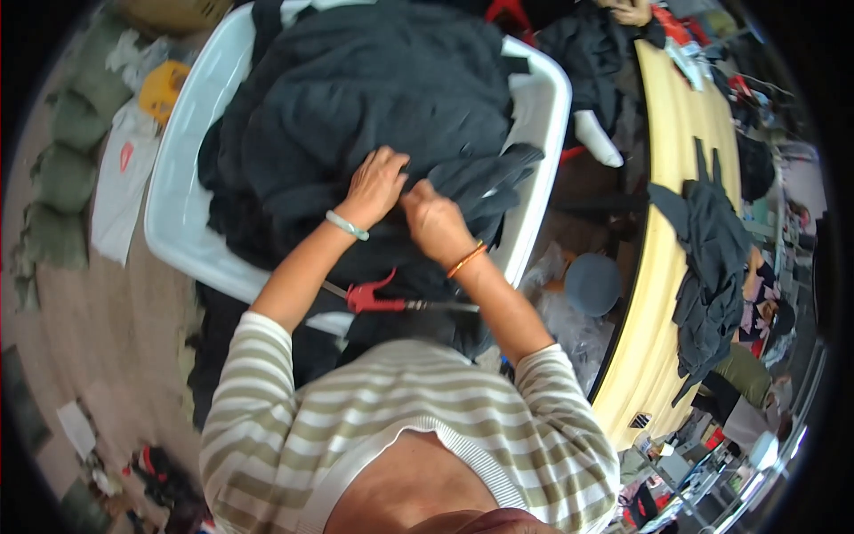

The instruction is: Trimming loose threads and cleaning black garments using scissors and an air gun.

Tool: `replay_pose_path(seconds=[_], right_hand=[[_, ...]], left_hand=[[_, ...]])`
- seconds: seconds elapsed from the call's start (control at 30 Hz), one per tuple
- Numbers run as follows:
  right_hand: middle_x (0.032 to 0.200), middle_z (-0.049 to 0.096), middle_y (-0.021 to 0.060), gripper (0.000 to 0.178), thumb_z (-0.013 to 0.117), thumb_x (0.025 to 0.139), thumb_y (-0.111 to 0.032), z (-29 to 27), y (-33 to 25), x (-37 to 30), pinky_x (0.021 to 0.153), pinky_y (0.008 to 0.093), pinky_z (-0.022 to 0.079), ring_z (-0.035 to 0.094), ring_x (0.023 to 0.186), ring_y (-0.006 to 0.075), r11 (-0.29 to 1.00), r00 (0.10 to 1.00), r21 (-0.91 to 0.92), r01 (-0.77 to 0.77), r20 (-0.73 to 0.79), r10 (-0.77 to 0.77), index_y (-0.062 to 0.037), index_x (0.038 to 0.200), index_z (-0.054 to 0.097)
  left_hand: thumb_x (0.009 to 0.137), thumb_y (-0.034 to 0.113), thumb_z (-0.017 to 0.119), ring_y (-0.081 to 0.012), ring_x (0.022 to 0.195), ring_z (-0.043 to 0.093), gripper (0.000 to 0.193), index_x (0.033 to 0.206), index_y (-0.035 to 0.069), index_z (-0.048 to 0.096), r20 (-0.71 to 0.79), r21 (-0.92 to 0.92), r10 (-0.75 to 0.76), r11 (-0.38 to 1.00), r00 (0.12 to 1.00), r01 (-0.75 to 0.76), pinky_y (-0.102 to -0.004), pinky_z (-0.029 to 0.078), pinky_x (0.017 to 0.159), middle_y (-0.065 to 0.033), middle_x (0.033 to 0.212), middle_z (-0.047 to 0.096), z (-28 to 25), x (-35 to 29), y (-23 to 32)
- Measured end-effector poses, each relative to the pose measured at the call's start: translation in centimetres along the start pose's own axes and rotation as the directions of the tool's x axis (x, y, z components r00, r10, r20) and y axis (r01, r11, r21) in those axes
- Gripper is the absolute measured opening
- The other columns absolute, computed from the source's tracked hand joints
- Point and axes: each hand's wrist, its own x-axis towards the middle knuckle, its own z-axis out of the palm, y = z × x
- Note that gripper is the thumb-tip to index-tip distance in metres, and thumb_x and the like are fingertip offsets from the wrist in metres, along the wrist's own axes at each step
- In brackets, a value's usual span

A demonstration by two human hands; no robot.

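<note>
A large heap of black cloth garments fills a white plastic tub in front of me. My left hand, with a pale bangle at the wrist, has its fingers bent down onto the cloth at the heap's near side. Close beside it, my right hand is closed on a fold of black garment, which spreads toward the tub's right wall. The fingertips of both hands are partly hidden. Between my forearms and my body, a red trigger-handled tool with metal ends lies across the tub's near side.
To the right runs a long pale yellow table with a black garment draped over it. A round grey-blue stool seat stands between tub and table, beside clear plastic. Stuffed green sacks and a white bag line the left.
</note>
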Motion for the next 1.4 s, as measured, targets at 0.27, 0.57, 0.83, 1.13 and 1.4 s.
replay_pose_path(seconds=[0.27, 0.57, 0.83, 1.13, 1.4], right_hand=[[0.085, 0.060, 0.0168, 0.008, 0.055, 0.088, -0.009, 0.2, 1.8, -0.3, 0.066, 0.0418, 0.054, 0.064, 0.072, 0.0345, 0.988, 0.994, -0.135, -0.080, 0.067, 0.090, -0.0025, 0.090, 0.059], [0.089, 0.062, 0.0199, 0.011, 0.056, 0.087, -0.009, 0.8, 2.6, 0.6, 0.067, 0.0440, 0.053, 0.064, 0.076, 0.0381, 0.992, 0.992, -0.043, -0.120, 0.028, 0.121, -0.0018, 0.096, 0.056], [0.095, 0.063, 0.0233, 0.035, 0.062, 0.082, -0.005, -0.7, 1.0, 1.2, 0.075, 0.0470, 0.052, 0.064, 0.086, 0.0415, 0.985, 0.984, 0.058, -0.164, -0.059, 0.167, 0.0002, 0.116, 0.054], [0.094, 0.063, 0.0233, 0.022, 0.060, 0.083, -0.011, -1.5, 2.9, 1.0, 0.077, 0.0465, 0.053, 0.064, 0.087, 0.0411, 0.990, 0.998, 0.122, -0.065, 0.012, 0.064, 0.0041, 0.100, 0.061], [0.096, 0.064, 0.0228, 0.026, 0.059, 0.073, 0.002, -0.7, 3.0, 0.0, 0.086, 0.0441, 0.050, 0.063, 0.095, 0.0395, 0.966, 0.992, 0.233, -0.115, 0.086, 0.097, 0.0033, 0.098, 0.067]], left_hand=[[0.068, 0.024, 0.086, -0.0192, 0.082, 0.067, 0.043, 0.100, 0.001, 0.068, 0.214, -0.430, -0.450, 0.754, 0.867, 0.497, -0.0320, 0.054, 0.074, -0.0120, 0.090, 0.070, 5.0, 1.0, -4.6], [0.085, 0.001, 0.067, -0.0138, 0.080, 0.067, 0.011, 0.095, -0.004, 0.069, 0.551, -0.648, -0.396, 0.351, 0.734, 0.676, -0.0258, 0.053, 0.073, -0.0078, 0.089, 0.071, 2.6, 0.9, -2.6], [0.086, 0.007, 0.069, -0.0130, 0.085, 0.066, 0.015, 0.097, -0.003, 0.069, 0.567, -0.667, -0.401, 0.290, 0.720, 0.687, -0.0256, 0.052, 0.079, -0.0078, 0.092, 0.071, 1.7, 0.6, -2.5], [0.082, 0.010, 0.064, -0.0344, 0.095, 0.067, 0.032, 0.111, -0.004, 0.064, 0.233, -0.395, 0.021, 0.916, 0.972, 0.075, -0.0377, 0.052, 0.085, -0.0185, 0.102, 0.069, -2.3, -1.0, 0.8], [0.086, 0.002, 0.060, -0.0268, 0.078, 0.066, 0.014, 0.096, -0.002, 0.067, 0.199, -0.381, 0.001, 0.922, 0.980, 0.076, -0.0332, 0.050, 0.072, -0.0141, 0.086, 0.066, -1.5, -1.7, 0.6]])
